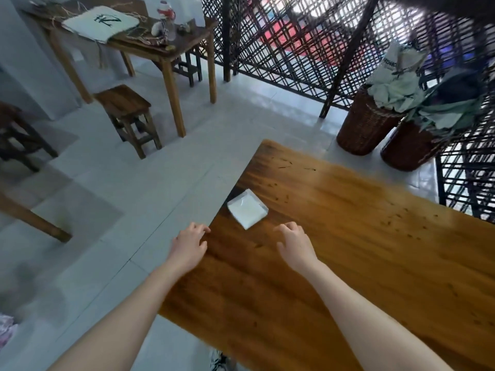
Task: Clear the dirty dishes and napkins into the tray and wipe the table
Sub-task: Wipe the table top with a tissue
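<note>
Hovering short of the napkin packet [247, 208] at the table [348, 250] edge, our left hand [189, 246] and right hand [294, 247] hang loosely curled, empty, we judge poised to gather it.

Wooden stool [123, 100] stands on pale tiled floor [166, 172] — lattice screen [294, 49] behind.
</note>
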A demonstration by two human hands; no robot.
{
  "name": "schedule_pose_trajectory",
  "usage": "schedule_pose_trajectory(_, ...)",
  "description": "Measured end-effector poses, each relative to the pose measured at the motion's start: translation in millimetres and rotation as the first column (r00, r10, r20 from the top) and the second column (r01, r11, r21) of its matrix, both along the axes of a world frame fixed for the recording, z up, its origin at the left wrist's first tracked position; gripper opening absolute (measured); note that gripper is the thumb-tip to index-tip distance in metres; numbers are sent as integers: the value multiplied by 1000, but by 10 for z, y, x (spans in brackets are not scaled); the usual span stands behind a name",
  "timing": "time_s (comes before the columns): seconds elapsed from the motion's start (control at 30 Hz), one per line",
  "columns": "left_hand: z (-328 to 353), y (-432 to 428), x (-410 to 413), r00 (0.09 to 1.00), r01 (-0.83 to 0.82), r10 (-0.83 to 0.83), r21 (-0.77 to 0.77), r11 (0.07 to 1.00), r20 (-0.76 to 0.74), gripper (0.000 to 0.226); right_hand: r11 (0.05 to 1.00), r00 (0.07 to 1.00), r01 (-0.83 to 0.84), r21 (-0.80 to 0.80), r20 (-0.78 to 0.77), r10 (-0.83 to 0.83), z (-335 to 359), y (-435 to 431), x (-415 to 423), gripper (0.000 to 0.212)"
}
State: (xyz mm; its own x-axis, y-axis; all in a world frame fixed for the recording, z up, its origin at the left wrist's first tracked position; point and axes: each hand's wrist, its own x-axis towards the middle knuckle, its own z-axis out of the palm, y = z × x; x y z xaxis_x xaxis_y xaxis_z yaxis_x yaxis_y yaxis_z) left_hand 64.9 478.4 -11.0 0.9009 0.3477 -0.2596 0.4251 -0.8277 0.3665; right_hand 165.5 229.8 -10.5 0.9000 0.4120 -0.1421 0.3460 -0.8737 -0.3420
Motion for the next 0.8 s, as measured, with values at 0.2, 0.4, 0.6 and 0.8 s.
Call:
schedule_pose_trajectory(0.2,-197,244,129,999,0,2,-67,998,34,32,999,999,44,23,0,-44,-134,478,298,36)
schedule_pose_trajectory(0.4,-374,320,234,998,-27,36,-153,988,57,30,1000,998,27,3,-60,-27,-303,824,710,30)
schedule_pose_trajectory(0.6,-555,306,355,998,3,12,-217,976,69,30,997,998,30,-71,-48,-34,-496,1043,941,37)
schedule_pose_trajectory(0.8,-709,251,410,998,15,1,-240,971,68,29,993,1000,-2,-114,-27,-1,-659,1052,1024,38)
